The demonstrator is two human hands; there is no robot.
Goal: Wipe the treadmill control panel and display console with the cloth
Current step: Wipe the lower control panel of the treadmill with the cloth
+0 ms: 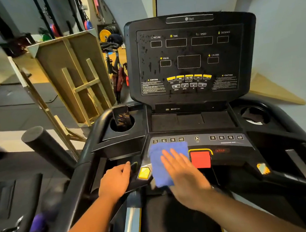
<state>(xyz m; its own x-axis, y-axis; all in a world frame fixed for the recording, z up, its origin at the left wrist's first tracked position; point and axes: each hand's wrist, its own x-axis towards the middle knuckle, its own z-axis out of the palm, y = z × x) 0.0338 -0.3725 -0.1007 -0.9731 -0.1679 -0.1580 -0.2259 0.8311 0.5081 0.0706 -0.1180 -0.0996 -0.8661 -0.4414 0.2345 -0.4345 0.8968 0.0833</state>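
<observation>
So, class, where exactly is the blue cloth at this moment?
In the head view, the blue cloth lies on the lower control panel, pressed flat under the right hand, between the yellow button and the red stop button.

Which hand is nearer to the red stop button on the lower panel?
Right. The right hand lies flat on the blue cloth, its fingers just left of the red stop button. The left hand rests on the handrail farther left, beyond the yellow button.

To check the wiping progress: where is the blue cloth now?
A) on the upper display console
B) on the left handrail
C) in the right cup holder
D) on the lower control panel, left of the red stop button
D: the right hand presses the blue cloth flat on the lower control panel, just left of the red stop button.
</observation>
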